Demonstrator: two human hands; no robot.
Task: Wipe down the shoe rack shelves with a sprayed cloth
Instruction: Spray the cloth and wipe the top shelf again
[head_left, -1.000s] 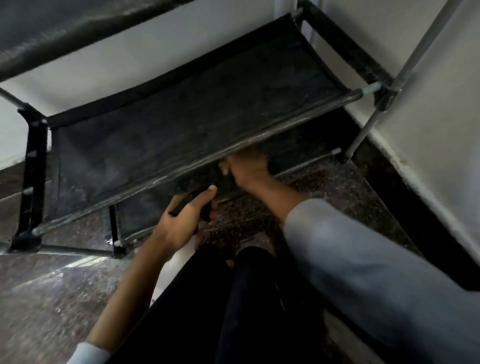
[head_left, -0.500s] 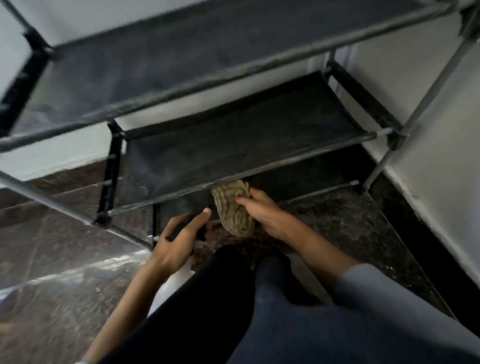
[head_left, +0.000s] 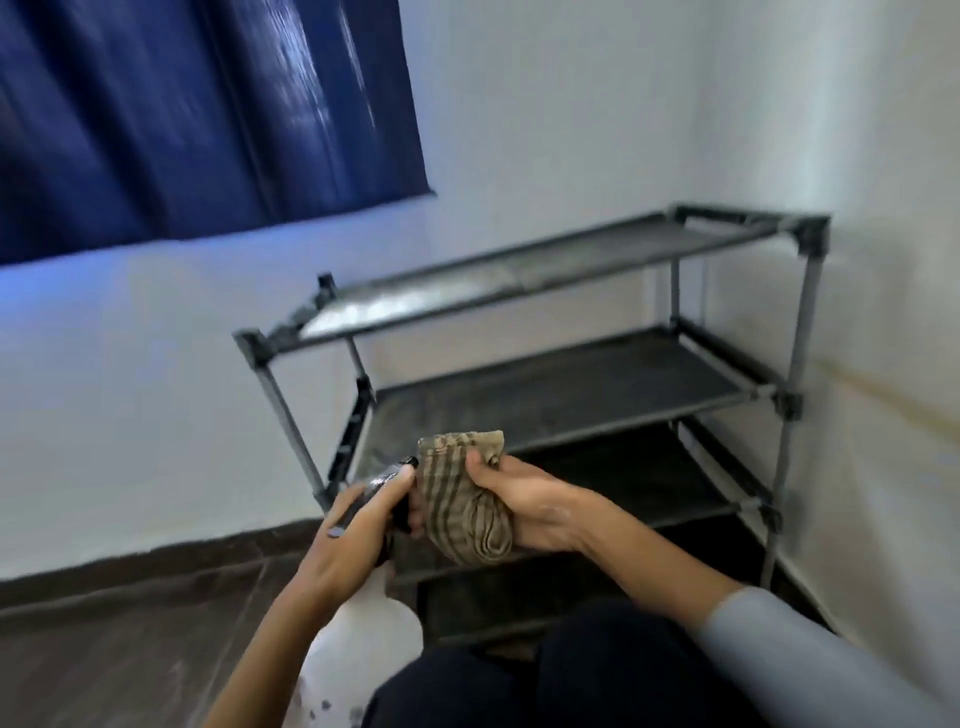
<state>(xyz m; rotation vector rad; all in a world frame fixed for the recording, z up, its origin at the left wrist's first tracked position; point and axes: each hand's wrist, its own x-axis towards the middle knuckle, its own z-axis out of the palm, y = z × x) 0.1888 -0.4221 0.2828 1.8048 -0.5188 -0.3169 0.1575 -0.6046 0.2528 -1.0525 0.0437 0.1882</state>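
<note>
Spraying step: judging by the pose, the cloth is being wetted before more wiping.
Left hand (head_left: 358, 525): curled tight around the black trigger head of a white plastic spray bottle (head_left: 363, 639), forefinger laid along the top; the nozzle sits just beside the cloth.
Right hand (head_left: 530, 512): fingers pressed together on a bunched beige cloth with dark stripes (head_left: 467, 499), thumb on top, the wad bulging out to the left.
Cloth handling: soft, light and limp, I judge; once damp it will likely sag, so a full-fist hold on a folded pad suits it better than a pinch at one corner.
Where it is: held in the air in front of the rack's lower shelves, touching none of them.
Dark grey metal-tube shoe rack with black fabric shelves (head_left: 561, 395): stands in the room corner against the white walls, every shelf bare.
Blue curtain (head_left: 208, 104): hangs high at the far left.
</note>
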